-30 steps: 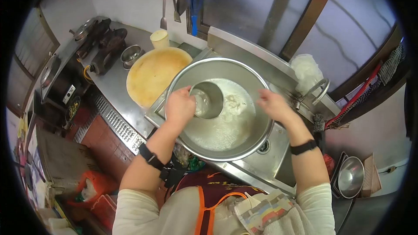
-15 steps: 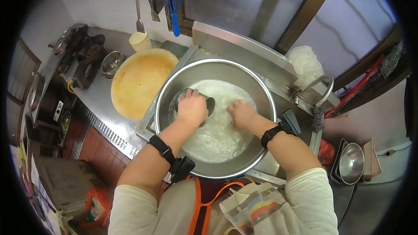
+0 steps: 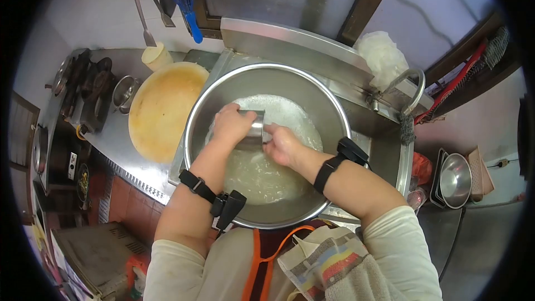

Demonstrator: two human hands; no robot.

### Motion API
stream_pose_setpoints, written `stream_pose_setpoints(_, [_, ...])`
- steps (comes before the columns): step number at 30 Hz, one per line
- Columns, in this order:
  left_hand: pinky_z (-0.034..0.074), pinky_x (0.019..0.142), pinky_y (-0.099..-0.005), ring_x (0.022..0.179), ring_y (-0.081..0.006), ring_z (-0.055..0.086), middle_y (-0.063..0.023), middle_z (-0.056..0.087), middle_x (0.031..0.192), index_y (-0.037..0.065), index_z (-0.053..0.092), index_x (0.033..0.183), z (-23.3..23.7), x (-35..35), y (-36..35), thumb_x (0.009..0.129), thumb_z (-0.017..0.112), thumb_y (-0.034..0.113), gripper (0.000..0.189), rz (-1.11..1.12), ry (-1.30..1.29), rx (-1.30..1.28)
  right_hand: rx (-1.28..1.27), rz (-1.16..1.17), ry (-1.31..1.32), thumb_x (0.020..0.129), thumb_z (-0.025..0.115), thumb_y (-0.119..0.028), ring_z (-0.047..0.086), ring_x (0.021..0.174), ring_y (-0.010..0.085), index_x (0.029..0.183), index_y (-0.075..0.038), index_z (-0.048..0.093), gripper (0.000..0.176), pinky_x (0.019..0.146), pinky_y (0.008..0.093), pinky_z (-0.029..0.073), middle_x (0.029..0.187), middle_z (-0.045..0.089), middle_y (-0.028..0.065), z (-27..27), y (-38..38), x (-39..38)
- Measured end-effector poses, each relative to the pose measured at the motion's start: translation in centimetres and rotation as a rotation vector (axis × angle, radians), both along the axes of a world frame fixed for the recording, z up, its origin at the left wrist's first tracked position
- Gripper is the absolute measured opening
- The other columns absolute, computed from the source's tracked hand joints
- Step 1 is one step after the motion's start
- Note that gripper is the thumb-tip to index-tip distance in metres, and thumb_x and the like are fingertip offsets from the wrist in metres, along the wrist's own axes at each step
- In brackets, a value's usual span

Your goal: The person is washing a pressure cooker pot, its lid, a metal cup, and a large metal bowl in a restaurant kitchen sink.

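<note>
A large steel basin (image 3: pixel 192 92) stands in front of me, with cloudy, foamy whitish water (image 3: pixel 267 181) in it. My left hand (image 3: pixel 231 125) is closed around a shiny metal cup (image 3: pixel 254 129), which lies tipped on its side just over the water. Against the cup's right end, my right hand (image 3: pixel 284 146) presses with curled fingers, the thumb side up. The inside of the cup is hidden from me.
To the left lies a round yellowed chopping board (image 3: pixel 164 111), beside a small metal bowl (image 3: pixel 125 93). A curved faucet (image 3: pixel 412 81) rises over the sink at right. A blue whisk (image 3: pixel 186 8) hangs on the wall. A steel bowl (image 3: pixel 455 180) stands far right.
The metal cup has come up out of the water and turned on its side. My right hand has left the water and moved left to the cup. The view has shifted slightly.
</note>
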State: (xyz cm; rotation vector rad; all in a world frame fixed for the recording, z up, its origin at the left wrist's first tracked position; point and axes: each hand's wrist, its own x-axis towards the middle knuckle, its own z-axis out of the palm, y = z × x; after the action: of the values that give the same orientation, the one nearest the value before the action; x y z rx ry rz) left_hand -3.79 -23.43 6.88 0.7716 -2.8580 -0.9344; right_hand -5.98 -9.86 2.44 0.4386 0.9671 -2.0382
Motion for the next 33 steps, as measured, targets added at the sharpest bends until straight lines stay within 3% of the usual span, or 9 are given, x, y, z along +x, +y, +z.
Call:
stream_pose_setpoints(1, [0.041, 0.090, -0.0356, 0.109, -0.0337, 0.050, -0.0205, 0.046, 0.125, -0.003, 0.052, 0.116, -0.2, -0.4, -0.5, 0.069, 0.059, 0.039, 0.064, 0.019, -0.053, 0.141, -0.040, 0.006, 0.038, 0.090, 0.042, -0.014, 0.055, 0.097, 0.0252, 0.113, 0.001, 0.045, 0.028, 0.083, 0.0400, 0.046, 0.109, 0.052, 0.0147, -1.6, -0.7, -0.2])
stream_pose_setpoints(6, [0.044, 0.084, -0.0347, 0.094, -0.0266, 0.056, -0.0154, 0.056, 0.104, 0.000, 0.056, 0.104, -1.0, 0.2, -1.3, 0.071, 0.064, 0.030, 0.045, 0.148, -0.053, 0.673, -0.010, 0.287, 0.117, 0.092, 0.041, -0.024, 0.053, 0.101, 0.0216, 0.116, -0.006, 0.046, 0.031, 0.089, 0.0355, 0.043, 0.113, 0.053, 0.0128, -1.0, -2.0, 0.2])
stream_pose_setpoints(8, [0.045, 0.079, -0.0353, 0.086, -0.0230, 0.058, -0.0121, 0.059, 0.094, 0.002, 0.057, 0.096, -2.0, 0.2, -1.7, 0.073, 0.064, 0.027, 0.035, 0.213, -0.107, 0.942, 0.210, 0.571, 0.580, 0.090, 0.043, -0.025, 0.050, 0.105, 0.0204, 0.116, -0.009, 0.047, 0.031, 0.092, 0.0337, 0.040, 0.117, 0.051, 0.0094, -0.7, -1.7, 1.4])
stream_pose_setpoints(10, [0.046, 0.076, -0.0361, 0.080, -0.0221, 0.058, -0.0099, 0.059, 0.089, 0.004, 0.056, 0.093, -2.2, 0.5, -2.0, 0.075, 0.063, 0.026, 0.028, 0.239, -0.215, 1.180, 0.257, 0.651, 0.699, 0.090, 0.042, -0.025, 0.051, 0.105, 0.0207, 0.116, -0.009, 0.047, 0.030, 0.092, 0.0337, 0.040, 0.116, 0.052, 0.0093, -0.6, -2.0, 2.3])
stream_pose_setpoints(13, [0.043, 0.079, -0.0337, 0.085, -0.0238, 0.056, -0.0147, 0.057, 0.098, -0.002, 0.054, 0.103, -2.0, 0.6, -1.0, 0.076, 0.063, 0.021, 0.036, 0.280, -0.291, 1.207, 0.197, 0.595, 0.508, 0.091, 0.042, -0.024, 0.051, 0.105, 0.0211, 0.115, -0.009, 0.048, 0.030, 0.092, 0.0336, 0.040, 0.116, 0.052, 0.0091, -0.5, -2.3, 2.3])
stream_pose_setpoints(18, [0.044, 0.077, -0.0350, 0.083, -0.0246, 0.056, -0.0146, 0.058, 0.095, -0.004, 0.055, 0.099, -1.1, 0.7, -0.2, 0.077, 0.061, 0.023, 0.035, 0.329, -0.213, 1.278, 0.038, 0.463, 0.119, 0.091, 0.040, -0.023, 0.051, 0.104, 0.0218, 0.115, -0.009, 0.048, 0.029, 0.092, 0.0336, 0.040, 0.115, 0.052, 0.0089, 0.3, -2.3, 1.4])
stream_pose_setpoints(26, [0.045, 0.074, -0.0355, 0.080, -0.0240, 0.056, -0.0131, 0.058, 0.090, -0.002, 0.055, 0.094, -1.8, 1.2, 0.8, 0.079, 0.057, 0.022, 0.028, 0.369, -0.197, 1.213, -0.062, 0.435, -0.014, 0.090, 0.039, -0.020, 0.052, 0.102, 0.0240, 0.112, -0.008, 0.050, 0.027, 0.090, 0.0345, 0.041, 0.111, 0.054, 0.0099, 2.1, -1.6, 1.7])
stream_pose_setpoints(30, [0.044, 0.072, -0.0360, 0.079, -0.0232, 0.055, -0.0129, 0.057, 0.088, -0.001, 0.055, 0.090, -2.5, 1.2, 0.7, 0.080, 0.052, 0.021, 0.024, 0.416, -0.119, 1.225, 0.244, 0.515, 0.551, 0.082, 0.043, -0.014, 0.055, 0.096, 0.0289, 0.103, -0.006, 0.055, 0.026, 0.081, 0.0388, 0.046, 0.099, 0.057, 0.0153, 2.7, -1.4, 1.9])
stream_pose_setpoints(33, [0.043, 0.071, -0.0362, 0.079, -0.0231, 0.053, -0.0135, 0.056, 0.088, -0.002, 0.054, 0.091, -4.9, 0.8, 0.0, 0.081, 0.049, 0.021, 0.025, 0.377, -0.138, 1.162, 0.907, 0.787, 1.849, 0.078, 0.045, -0.011, 0.058, 0.092, 0.0310, 0.098, -0.005, 0.060, 0.025, 0.076, 0.0393, 0.048, 0.093, 0.060, 0.0184, 1.3, 0.3, 3.2])
